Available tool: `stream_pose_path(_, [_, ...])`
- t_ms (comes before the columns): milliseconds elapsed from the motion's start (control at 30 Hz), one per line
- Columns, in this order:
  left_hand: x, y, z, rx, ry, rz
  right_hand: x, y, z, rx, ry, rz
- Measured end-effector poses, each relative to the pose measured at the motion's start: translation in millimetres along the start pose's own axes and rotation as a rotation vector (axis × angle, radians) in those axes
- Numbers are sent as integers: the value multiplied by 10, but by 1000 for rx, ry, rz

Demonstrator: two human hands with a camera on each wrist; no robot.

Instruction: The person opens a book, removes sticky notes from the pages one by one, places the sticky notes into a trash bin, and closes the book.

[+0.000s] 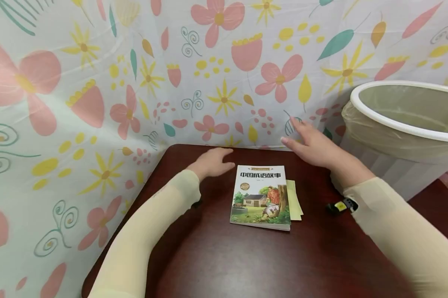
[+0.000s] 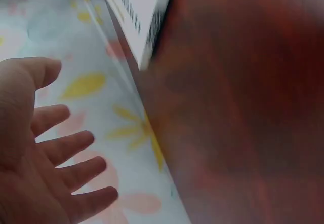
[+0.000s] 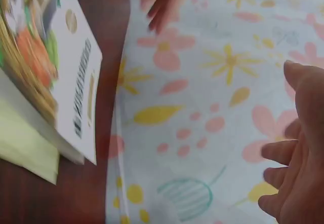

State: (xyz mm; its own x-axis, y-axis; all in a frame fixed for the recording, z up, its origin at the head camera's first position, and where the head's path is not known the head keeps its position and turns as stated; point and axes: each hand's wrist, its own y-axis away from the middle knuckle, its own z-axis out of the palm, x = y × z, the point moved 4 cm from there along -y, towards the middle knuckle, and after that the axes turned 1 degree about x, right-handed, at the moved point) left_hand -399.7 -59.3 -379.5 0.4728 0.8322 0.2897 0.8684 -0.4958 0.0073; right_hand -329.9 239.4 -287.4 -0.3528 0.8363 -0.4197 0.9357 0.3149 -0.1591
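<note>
A book (image 1: 261, 196) with a picture cover lies on the dark red table, with yellow paper (image 1: 293, 200) partly under its right side. The left hand (image 1: 212, 162) hovers at the book's upper left, fingers apart, holding nothing. Off the book's upper right, the right hand (image 1: 313, 145) is raised with fingers spread and empty. In the left wrist view the left hand (image 2: 50, 143) is clear of the book's corner (image 2: 144, 26). The right wrist view has the right hand (image 3: 298, 148) away from the book (image 3: 66, 77) and the yellow paper (image 3: 28, 143).
A white-rimmed bin (image 1: 402, 136) with a liner stands at the right, beside the table (image 1: 216, 256). Flower-patterned sheeting (image 1: 153, 82) covers the wall behind and to the left. A dark object with a yellow label (image 1: 341, 205) is at the right sleeve's cuff.
</note>
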Motion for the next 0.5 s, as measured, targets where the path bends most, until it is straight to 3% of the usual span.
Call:
stream_pose_path(300, [763, 447, 506, -246, 29, 197, 11, 556, 658, -174, 3, 45])
stream_pose_path(400, [906, 562, 609, -312, 24, 223, 31, 673, 879, -226, -9, 61])
stream_pose_path(500, [961, 622, 690, -340, 13, 222, 36, 741, 1062, -270, -30, 82])
